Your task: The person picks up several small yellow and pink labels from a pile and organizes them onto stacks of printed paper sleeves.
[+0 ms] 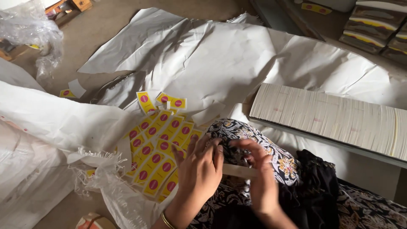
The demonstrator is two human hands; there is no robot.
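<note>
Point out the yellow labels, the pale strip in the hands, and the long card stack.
yellow labels (159, 148), head view, middle of pile
pale strip (237, 170), head view, middle between hands
card stack (330, 118), head view, top edges

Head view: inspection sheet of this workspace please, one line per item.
Surface: floor covered by crumpled white paper sheets and a woven sack.
Job's things: pale strip held between both hands over a patterned lap; yellow labels with red dots spread beside it.
Clutter: long stack of flat cards, clear plastic bag, stray labels.
Grippers: left hand and right hand both pinch the strip; right is blurred.
Cables: nothing seen.
Surroundings: stacked packs at top right.
</note>
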